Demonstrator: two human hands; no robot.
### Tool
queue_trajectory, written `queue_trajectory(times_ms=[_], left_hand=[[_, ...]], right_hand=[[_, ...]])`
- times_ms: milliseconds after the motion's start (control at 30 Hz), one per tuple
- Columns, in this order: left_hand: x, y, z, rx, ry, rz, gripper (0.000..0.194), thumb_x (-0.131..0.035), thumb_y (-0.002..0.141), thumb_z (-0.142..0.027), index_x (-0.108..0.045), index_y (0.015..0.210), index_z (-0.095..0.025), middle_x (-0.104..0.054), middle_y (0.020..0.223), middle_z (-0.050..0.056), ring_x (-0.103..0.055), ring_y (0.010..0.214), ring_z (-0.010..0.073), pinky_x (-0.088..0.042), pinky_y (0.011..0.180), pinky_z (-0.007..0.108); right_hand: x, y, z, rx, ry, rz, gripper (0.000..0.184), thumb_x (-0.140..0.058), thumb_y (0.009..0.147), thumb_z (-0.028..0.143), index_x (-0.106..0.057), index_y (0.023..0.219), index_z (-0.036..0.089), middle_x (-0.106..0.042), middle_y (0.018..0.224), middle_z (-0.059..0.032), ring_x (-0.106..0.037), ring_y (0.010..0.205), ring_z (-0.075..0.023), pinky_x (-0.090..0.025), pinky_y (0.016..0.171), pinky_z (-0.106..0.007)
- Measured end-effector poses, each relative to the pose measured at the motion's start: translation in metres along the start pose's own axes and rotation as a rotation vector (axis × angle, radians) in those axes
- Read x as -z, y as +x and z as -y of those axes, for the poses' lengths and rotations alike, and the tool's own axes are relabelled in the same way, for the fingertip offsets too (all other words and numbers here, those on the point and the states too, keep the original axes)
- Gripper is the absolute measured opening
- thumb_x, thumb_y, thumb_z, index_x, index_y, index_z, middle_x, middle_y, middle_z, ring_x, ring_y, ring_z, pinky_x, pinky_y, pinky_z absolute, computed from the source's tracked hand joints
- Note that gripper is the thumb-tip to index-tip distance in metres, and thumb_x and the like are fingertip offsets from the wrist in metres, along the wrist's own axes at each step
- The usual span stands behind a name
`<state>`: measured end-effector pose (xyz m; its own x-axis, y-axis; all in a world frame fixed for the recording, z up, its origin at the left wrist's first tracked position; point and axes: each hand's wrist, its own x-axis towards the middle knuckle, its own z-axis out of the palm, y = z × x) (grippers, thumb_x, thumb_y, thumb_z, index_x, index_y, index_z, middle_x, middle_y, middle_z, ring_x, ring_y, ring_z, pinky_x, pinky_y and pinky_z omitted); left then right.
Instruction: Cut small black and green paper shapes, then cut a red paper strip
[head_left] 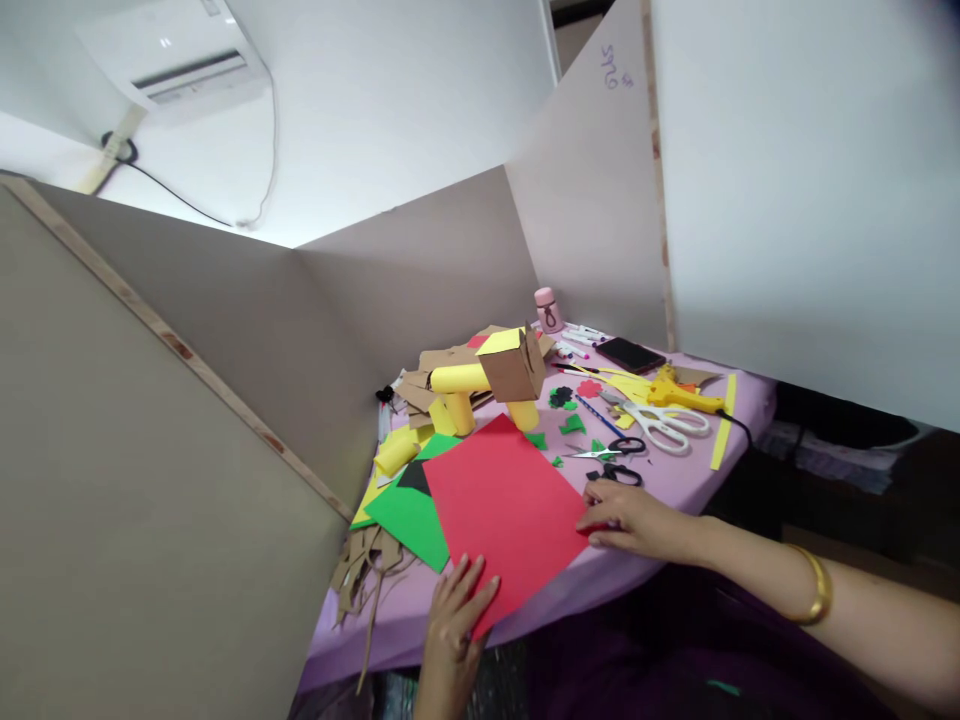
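Observation:
A red sheet of paper (510,505) lies tilted across the near part of the table, its lower corner at the front edge. My left hand (456,612) holds that lower corner, with fingers on top and the thumb hidden. At the right corner, my right hand (628,518) grips the edge between bent fingers and thumb. Beneath the red sheet are a green sheet (412,518) and a black piece of paper (414,477). Just behind stands a model with a cardboard box (513,367) and yellow paper tubes (459,378).
To the right lie black-handled scissors (626,446), white-handled scissors (660,425), a yellow glue gun (679,393) with a cord, and a phone (630,354). A pink bottle (548,312) stands at the back. Cardboard scraps (367,560) lie left. Grey partitions (420,260) surround the table.

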<state>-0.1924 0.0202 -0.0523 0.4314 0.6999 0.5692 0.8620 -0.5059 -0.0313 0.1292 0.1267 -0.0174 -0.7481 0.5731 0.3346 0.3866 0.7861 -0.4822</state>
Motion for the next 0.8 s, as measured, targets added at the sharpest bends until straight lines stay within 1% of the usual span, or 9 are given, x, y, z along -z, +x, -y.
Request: queue_trajectory(times_ms=[133,267,333,400,500,567,633,700,800], left_hand=[[0.004,-0.003,-0.005,0.156,-0.100,0.073,0.030,-0.053,0.085,-0.029,-0.066,0.112,-0.029,-0.063,0.122,0.013,-0.056,0.115,0.0318,-0.049,0.086,0.059],[0.004,0.001,-0.006,0.369,-0.321,0.071,0.025,-0.056,0.082,-0.030,-0.071,0.101,-0.033,-0.064,0.121,0.011,-0.054,0.117,0.0334,-0.038,0.094,0.065],[0.002,0.004,-0.007,0.472,-0.400,0.026,0.020,-0.059,0.079,-0.031,-0.075,0.090,-0.031,-0.068,0.115,0.011,-0.056,0.115,0.0335,-0.036,0.096,0.064],[0.000,0.005,-0.008,0.542,-0.422,-0.025,0.018,-0.061,0.077,-0.033,-0.076,0.081,-0.026,-0.071,0.110,0.012,-0.058,0.112,0.0329,-0.037,0.097,0.061],[-0.003,0.006,-0.010,0.626,-0.421,-0.088,0.022,-0.061,0.076,-0.034,-0.075,0.087,-0.021,-0.072,0.106,0.014,-0.060,0.109,0.0321,-0.036,0.099,0.059],[-0.004,0.006,-0.013,0.686,-0.415,-0.126,0.029,-0.058,0.077,-0.035,-0.072,0.096,-0.018,-0.072,0.107,0.015,-0.059,0.111,0.0317,-0.036,0.099,0.059],[-0.006,0.007,-0.017,0.741,-0.404,-0.156,0.034,-0.054,0.080,-0.037,-0.070,0.100,-0.014,-0.069,0.111,0.017,-0.056,0.113,0.0314,-0.038,0.098,0.057],[-0.006,0.008,-0.022,0.783,-0.389,-0.172,0.037,-0.051,0.081,-0.038,-0.070,0.099,-0.011,-0.066,0.115,0.020,-0.054,0.115,0.0317,-0.039,0.098,0.055],[-0.007,0.011,-0.027,0.816,-0.362,-0.176,0.037,-0.050,0.081,-0.038,-0.070,0.092,-0.009,-0.061,0.121,0.024,-0.051,0.117,0.0334,-0.035,0.101,0.055]], right_hand=[[0.001,0.004,0.002,0.005,-0.001,0.002,0.032,-0.071,0.072,0.038,-0.070,0.100,0.021,-0.056,0.091,-0.0060,-0.055,0.084,-0.0212,-0.042,0.074,-0.028],[-0.004,0.010,0.000,-0.040,0.000,-0.029,0.014,-0.062,0.081,0.024,-0.072,0.090,0.020,-0.058,0.086,-0.0056,-0.057,0.081,-0.0187,-0.043,0.070,-0.026],[-0.007,0.014,-0.005,-0.072,0.001,-0.036,0.013,-0.059,0.084,0.020,-0.072,0.086,0.019,-0.060,0.082,-0.0041,-0.059,0.078,-0.0168,-0.044,0.068,-0.024],[-0.009,0.017,-0.010,-0.107,-0.005,-0.034,0.012,-0.059,0.086,0.022,-0.070,0.083,0.017,-0.062,0.081,-0.0024,-0.060,0.076,-0.0157,-0.046,0.068,-0.026],[-0.011,0.021,-0.016,-0.171,-0.036,-0.028,0.016,-0.056,0.090,0.027,-0.064,0.084,0.014,-0.064,0.085,-0.0015,-0.061,0.075,-0.0150,-0.050,0.069,-0.032],[-0.012,0.023,-0.016,-0.214,-0.069,-0.024,0.016,-0.055,0.091,0.028,-0.062,0.089,0.014,-0.065,0.089,-0.0022,-0.063,0.076,-0.0152,-0.052,0.070,-0.033],[-0.013,0.024,-0.016,-0.253,-0.108,-0.020,0.016,-0.054,0.091,0.028,-0.062,0.095,0.014,-0.065,0.093,-0.0031,-0.063,0.079,-0.0160,-0.053,0.072,-0.034],[-0.014,0.026,-0.014,-0.287,-0.149,-0.014,0.017,-0.054,0.091,0.028,-0.061,0.098,0.014,-0.065,0.097,-0.0038,-0.063,0.081,-0.0168,-0.053,0.073,-0.036],[-0.016,0.027,-0.010,-0.332,-0.207,-0.013,0.018,-0.053,0.092,0.028,-0.061,0.100,0.015,-0.064,0.099,-0.0045,-0.063,0.083,-0.0175,-0.053,0.074,-0.036]])
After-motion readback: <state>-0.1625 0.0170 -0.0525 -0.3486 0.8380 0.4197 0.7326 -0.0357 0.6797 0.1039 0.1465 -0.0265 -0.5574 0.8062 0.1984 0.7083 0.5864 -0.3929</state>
